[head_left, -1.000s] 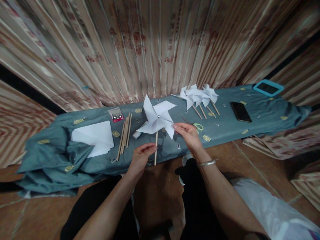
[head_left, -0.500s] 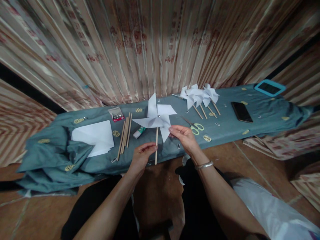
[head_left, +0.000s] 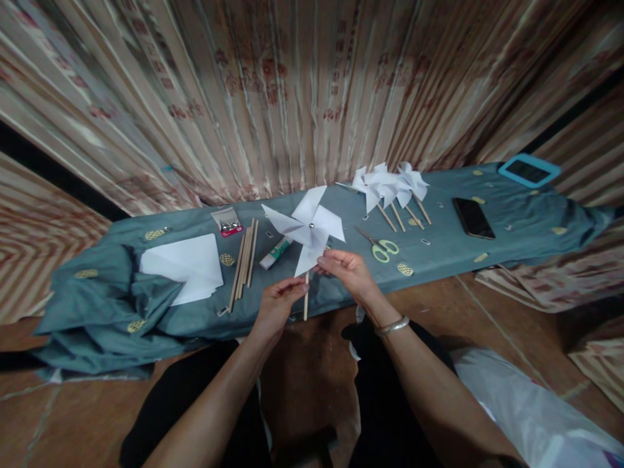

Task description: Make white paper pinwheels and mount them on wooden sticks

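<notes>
A white paper pinwheel [head_left: 319,221] stands upright in front of me, a round metal pin at its centre and a wooden stick behind it. My left hand [head_left: 279,302] pinches the stick below the blades. Thumb and fingers of my right hand [head_left: 347,273], closed together, are at the edge of the lowest blade. Behind the pinwheel, partly hidden, lies a green and white glue stick [head_left: 275,253]. Scissors with light green handles [head_left: 384,249] rest just beyond my right hand.
On the cloth-covered bench [head_left: 312,299] lie loose wooden sticks [head_left: 244,263], white paper sheets [head_left: 195,260] and an opened packet of pins [head_left: 227,222]. Several pinwheels [head_left: 387,185], a black phone [head_left: 472,218] and a blue-framed device [head_left: 529,170] lie rightward. A curtain [head_left: 292,97] hangs behind.
The pinwheel's blades have turned clockwise, and one now points down toward my hands. My right hand has shifted slightly left and down with it. My left hand stays on the stick.
</notes>
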`<state>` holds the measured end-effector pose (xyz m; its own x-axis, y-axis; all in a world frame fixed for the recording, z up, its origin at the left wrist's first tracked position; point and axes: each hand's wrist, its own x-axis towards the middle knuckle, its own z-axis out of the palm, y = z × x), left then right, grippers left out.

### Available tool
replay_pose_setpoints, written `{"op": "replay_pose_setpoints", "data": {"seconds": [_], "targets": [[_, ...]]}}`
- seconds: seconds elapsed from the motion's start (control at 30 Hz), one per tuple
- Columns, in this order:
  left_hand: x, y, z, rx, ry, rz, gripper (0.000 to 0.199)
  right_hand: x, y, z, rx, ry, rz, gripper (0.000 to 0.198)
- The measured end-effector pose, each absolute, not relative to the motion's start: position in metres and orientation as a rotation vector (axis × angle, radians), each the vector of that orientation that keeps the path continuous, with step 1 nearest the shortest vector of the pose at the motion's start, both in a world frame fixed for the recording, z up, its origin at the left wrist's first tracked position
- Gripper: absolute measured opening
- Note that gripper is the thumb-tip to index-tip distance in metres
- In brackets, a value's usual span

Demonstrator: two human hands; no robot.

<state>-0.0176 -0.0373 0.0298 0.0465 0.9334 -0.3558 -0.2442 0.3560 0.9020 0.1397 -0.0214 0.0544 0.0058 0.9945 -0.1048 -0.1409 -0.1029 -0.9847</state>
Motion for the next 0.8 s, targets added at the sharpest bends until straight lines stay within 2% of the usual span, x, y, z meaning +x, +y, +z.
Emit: {"op": "replay_pose_setpoints", "data": {"seconds": [0.2,0.5,0.63,0.8], "targets": [[-0.02,-0.036,0.03,0.728,1.166,1.044,0.036,0.145,-0.023,0.058,-1.203,-1.076,1.273,0.036],[-0.023,-0.04,0.03,0.703,1.162,0.986,0.036,0.195,-0.005,0.055,-1.297,-0.847,0.695,0.031],[-0.022,-0.042,0.03,0.703,1.147,0.964,0.035,0.194,-0.001,0.051,-1.311,-0.834,0.793,0.035],[-0.022,-0.041,0.029,0.723,1.143,0.975,0.035,0.189,0.0,0.049,-1.282,-0.797,0.904,0.029]]}}
